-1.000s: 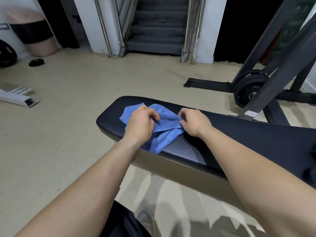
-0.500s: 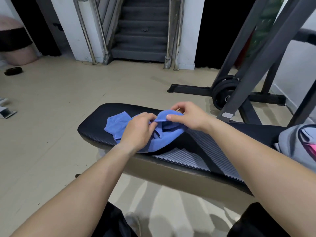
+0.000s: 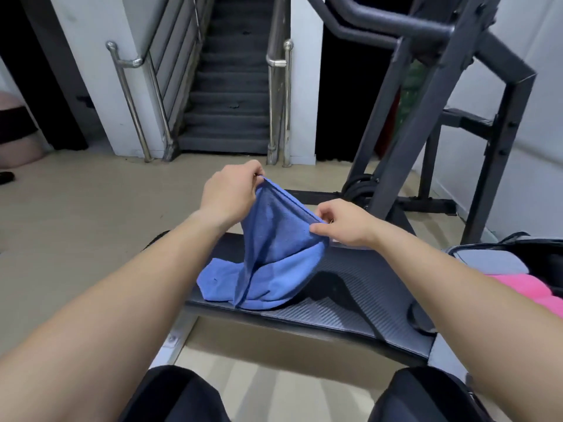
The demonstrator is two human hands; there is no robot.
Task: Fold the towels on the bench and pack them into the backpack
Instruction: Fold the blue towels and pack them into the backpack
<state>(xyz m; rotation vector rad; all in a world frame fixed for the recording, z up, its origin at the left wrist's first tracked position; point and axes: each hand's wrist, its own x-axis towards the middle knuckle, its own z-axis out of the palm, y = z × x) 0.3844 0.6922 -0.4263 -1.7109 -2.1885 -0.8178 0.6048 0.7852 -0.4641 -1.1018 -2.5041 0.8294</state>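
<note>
A blue towel (image 3: 274, 257) hangs half lifted over the black bench (image 3: 350, 296). Its lower part still lies crumpled on the pad. My left hand (image 3: 228, 193) pinches one upper corner, raised above the bench. My right hand (image 3: 344, 226) pinches the towel's top edge a little lower and to the right. The edge stretches taut between both hands. At the right end of the bench stands an open grey backpack (image 3: 487, 260) with something pink (image 3: 524, 290) inside it.
A dark metal gym rack (image 3: 426, 141) with weight plates at its foot rises behind the bench on the right. Stairs with steel railings (image 3: 231, 86) lie straight ahead across the beige floor. My knees in dark shorts are just below the bench.
Both hands have lifted the towel's top edge off the bench and pulled it apart. The view has shifted right, bringing the backpack further into sight.
</note>
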